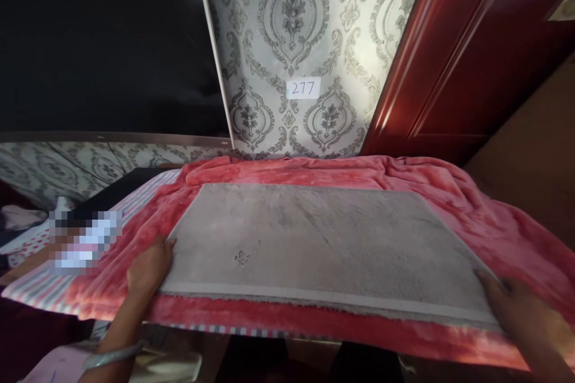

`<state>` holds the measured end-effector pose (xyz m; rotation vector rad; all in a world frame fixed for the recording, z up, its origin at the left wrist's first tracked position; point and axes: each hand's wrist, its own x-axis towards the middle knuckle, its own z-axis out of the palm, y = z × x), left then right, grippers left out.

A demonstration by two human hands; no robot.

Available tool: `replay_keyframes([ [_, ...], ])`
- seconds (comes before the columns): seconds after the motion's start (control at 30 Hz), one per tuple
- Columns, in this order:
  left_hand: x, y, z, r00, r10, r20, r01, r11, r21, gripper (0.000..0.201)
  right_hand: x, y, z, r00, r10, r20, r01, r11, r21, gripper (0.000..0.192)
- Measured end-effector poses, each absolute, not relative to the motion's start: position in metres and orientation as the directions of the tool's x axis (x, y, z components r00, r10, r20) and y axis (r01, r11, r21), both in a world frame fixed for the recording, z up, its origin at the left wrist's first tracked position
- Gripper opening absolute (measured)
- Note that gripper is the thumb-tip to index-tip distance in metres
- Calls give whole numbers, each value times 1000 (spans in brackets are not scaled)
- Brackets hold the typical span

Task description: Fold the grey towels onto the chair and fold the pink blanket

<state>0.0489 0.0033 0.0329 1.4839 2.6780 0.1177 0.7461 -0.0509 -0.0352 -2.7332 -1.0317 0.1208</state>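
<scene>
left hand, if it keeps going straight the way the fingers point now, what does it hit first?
The left hand points up and right, fingertips at the near left corner of the grey towel. Going on, it would likely slide onto that towel first, which lies flat on the pink blanket. Depth is hard to judge.

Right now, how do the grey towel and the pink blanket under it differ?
The grey towel lies flat and smooth; the pink blanket is rumpled along its far edge. The towel is smaller and lies within the blanket's borders. The left hand and right hand grip the towel's near corners, not the blanket. Both are soft fabric.
</scene>
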Motion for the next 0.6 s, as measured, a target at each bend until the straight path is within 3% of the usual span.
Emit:
replay_keyframes([
  [0.27, 44, 5, 30, -536, 843, -43, 835, 537, 119, 61, 743, -51, -35, 744, 666, -53, 624, -722, -300, 105],
  [0.43, 37, 5, 28, -508, 860, -35, 848, 507, 153, 61, 753, -47, -50, 759, 650, -41, 591, -713, -377, 83],
  [0.6, 29, 6, 23, -491, 871, -9, 861, 487, 148, 58, 759, -44, -57, 742, 671, 1, 625, -691, -363, 78],
])
